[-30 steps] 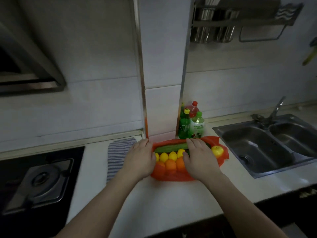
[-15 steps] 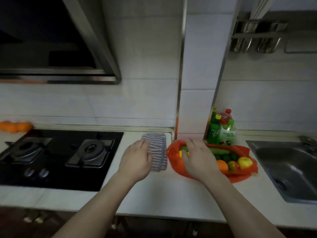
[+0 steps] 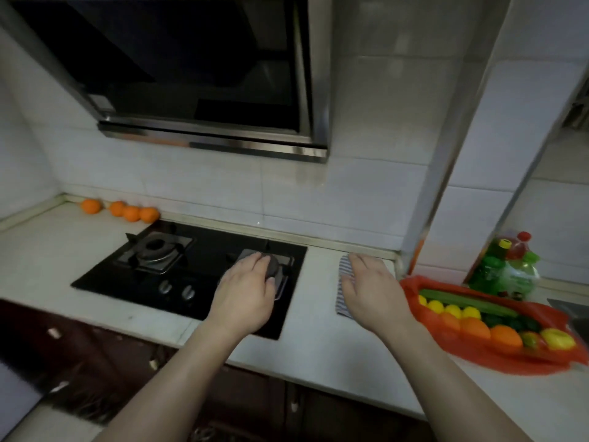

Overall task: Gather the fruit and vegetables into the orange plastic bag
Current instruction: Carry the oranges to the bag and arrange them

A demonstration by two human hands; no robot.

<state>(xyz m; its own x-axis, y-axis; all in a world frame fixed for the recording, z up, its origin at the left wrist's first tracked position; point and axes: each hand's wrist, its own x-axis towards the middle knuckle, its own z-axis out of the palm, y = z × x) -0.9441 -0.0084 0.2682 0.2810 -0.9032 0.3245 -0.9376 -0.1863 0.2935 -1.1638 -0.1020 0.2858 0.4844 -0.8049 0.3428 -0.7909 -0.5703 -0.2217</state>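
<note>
The orange plastic bag lies open on the counter at the right, holding a cucumber, lemons, oranges and dark green vegetables. Several loose oranges sit in a row against the back wall at the far left. My left hand hovers over the right burner of the stove, fingers relaxed, holding nothing. My right hand hovers over a striped cloth, empty, left of the bag and apart from it.
A black gas stove with two burners fills the middle of the white counter. A range hood hangs above it. The striped cloth lies beside the stove. Drink bottles stand behind the bag, next to a wall column.
The view has swung left from the bag toward the stove. Both hands have left the bag and moved left; the loose oranges at the back left are now in sight.
</note>
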